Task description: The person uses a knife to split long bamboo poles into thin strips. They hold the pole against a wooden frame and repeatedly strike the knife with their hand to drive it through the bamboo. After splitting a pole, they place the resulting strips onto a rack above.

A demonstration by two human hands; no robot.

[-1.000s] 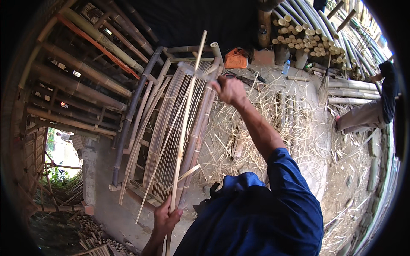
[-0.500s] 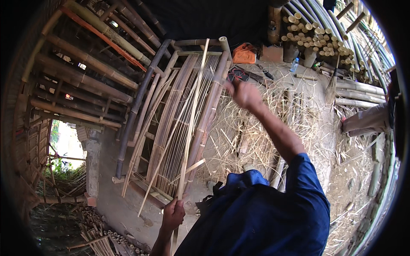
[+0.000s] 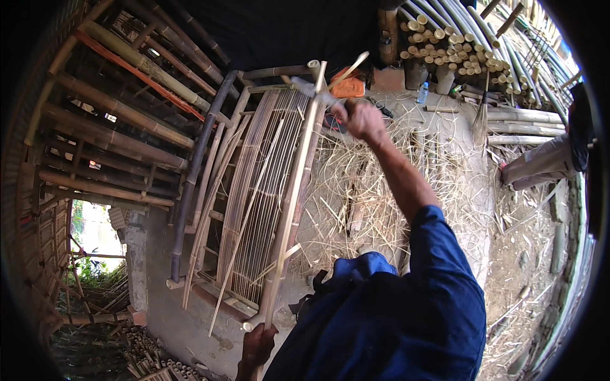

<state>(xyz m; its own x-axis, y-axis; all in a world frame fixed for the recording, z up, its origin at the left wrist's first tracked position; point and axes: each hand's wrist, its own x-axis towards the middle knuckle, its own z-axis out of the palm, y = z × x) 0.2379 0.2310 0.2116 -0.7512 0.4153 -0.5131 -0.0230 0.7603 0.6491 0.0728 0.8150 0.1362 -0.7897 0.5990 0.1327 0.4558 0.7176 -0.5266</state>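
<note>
My left hand (image 3: 257,346) is closed around the lower end of a long pale bamboo strip (image 3: 289,209). The strip slants up and away along the right rail of a low bamboo bed-like frame (image 3: 243,316), whose top is lined with thin parallel slats (image 3: 260,184). Farther off, my right hand (image 3: 362,120) grips a knife (image 3: 325,98), blurred by motion, its blade pointing left across the strip near the far end. A short pale bamboo piece (image 3: 348,68) angles off beside the strip's tip. Loose thin strips (image 3: 244,222) lie over the slats.
Bamboo shavings (image 3: 381,184) litter the floor to the right. An orange bag (image 3: 348,84) and a plastic bottle (image 3: 423,93) sit beyond. Cut bamboo poles (image 3: 457,47) are stacked at the far right, near a broom (image 3: 481,124) and another person's leg (image 3: 537,170). A bamboo rack (image 3: 121,127) stands left.
The strip has shifted right, from over the slats to the frame's right rail. The knife blade now shows across its far end, and a short piece angles off there. The view has shifted slightly.
</note>
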